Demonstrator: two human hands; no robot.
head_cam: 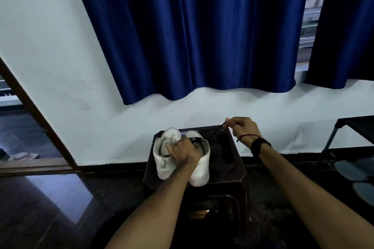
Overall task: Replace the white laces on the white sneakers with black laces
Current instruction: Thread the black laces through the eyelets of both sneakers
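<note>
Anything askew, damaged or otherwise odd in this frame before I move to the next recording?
Nothing stands out. Both white sneakers sit side by side on the dark stool. The left hand rests on them while the right hand pinches a black lace pulled taut from the right-side sneaker, as expected mid-lacing.

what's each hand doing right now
Left hand: rests on the right sneaker, grip cannot be told.
Right hand: pinches the black lace, pulled taut.
</note>
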